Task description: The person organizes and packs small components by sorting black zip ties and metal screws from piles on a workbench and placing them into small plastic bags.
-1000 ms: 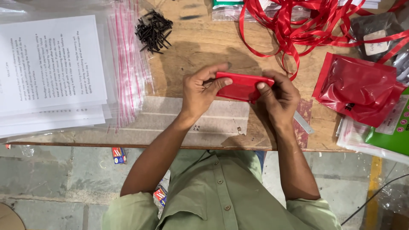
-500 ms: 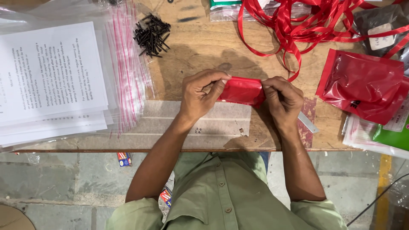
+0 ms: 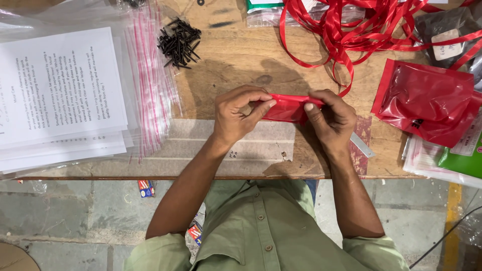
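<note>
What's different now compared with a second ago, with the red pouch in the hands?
The small red pouch was held flat, its broad face showing; now it looks folded narrower, pinched at both ends between the left hand and right hand, which have closed in over it. Neither hand let go. The black screws, the paper stack, the red ribbon and the larger red bags lie as before.

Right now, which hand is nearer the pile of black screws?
Left. The left hand sits just below-right of the black screws; the right hand is farther right.
</note>
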